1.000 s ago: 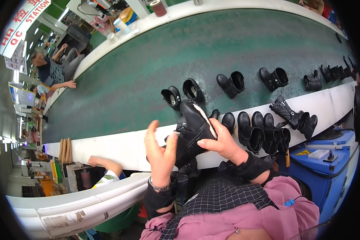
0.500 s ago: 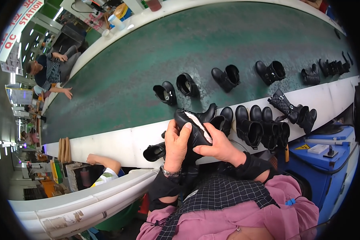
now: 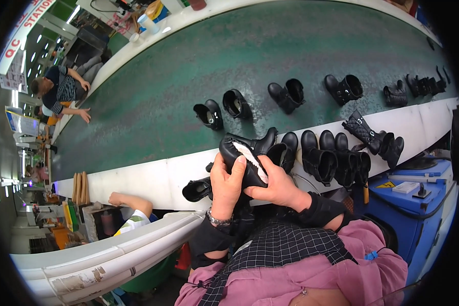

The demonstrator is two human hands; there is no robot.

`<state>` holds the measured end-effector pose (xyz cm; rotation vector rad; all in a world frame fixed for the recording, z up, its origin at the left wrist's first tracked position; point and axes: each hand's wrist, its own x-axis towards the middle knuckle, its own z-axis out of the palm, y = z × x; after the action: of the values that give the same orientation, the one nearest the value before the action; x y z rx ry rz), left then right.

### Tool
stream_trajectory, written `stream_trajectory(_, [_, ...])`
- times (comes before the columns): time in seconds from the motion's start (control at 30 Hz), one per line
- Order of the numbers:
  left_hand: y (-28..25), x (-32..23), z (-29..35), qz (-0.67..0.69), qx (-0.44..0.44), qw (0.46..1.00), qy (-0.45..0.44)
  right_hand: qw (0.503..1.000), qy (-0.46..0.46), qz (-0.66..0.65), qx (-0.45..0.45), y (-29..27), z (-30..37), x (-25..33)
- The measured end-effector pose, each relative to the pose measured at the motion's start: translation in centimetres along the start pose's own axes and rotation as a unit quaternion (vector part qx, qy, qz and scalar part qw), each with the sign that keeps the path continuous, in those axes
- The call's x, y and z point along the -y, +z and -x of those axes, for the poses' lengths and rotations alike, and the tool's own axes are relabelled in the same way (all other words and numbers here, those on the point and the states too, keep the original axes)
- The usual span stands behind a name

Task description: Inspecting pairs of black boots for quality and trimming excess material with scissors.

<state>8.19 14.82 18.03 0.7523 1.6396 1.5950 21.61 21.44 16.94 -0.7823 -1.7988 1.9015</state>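
Note:
Between my two hands, above the near white ledge, is a black boot (image 3: 231, 149) with its rounded toe pointing away from me. A long gap along it shows something whitish inside. My left hand (image 3: 226, 184) is closed round the boot's left side, thumb on top. On the other side, my right hand (image 3: 279, 182) grips the shaft end, its thumb at the near edge. Just beyond lies another black boot (image 3: 262, 141), partly hidden by the held one. A dark boot (image 3: 196, 189) sits on the ledge left of my left wrist.
Several black boots (image 3: 319, 159) stand on the white ledge (image 3: 153, 178) to the right. More boots (image 3: 286, 95) stand along the green belt (image 3: 153, 122). A blue machine (image 3: 413, 204) is at right. A co-worker's arm (image 3: 137, 203) rests at left; another person (image 3: 61, 89) sits across the belt.
The boots on the green belt have shifted slightly left. My hands keep their grip on the boot, which has barely moved. The person across the belt has shifted their arms.

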Motion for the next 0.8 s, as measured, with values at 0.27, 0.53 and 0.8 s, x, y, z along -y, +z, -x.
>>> stream_trajectory(0.27, [-0.3,0.9,0.7,-0.044,-0.013,0.998,0.032,0.999,-0.006,0.024,-0.02,1.0,1.1,-2.0])
stream_trajectory(0.53, [0.7,-0.2,0.7,-0.026,0.024,0.999,0.006,0.999,-0.043,-0.011,-0.026,1.8,1.2,-3.1])
stream_trajectory(0.8, [0.3,-0.6,1.6,-0.027,0.046,0.999,-0.007,0.997,-0.035,0.032,-0.061,2.9,1.3,-4.1])
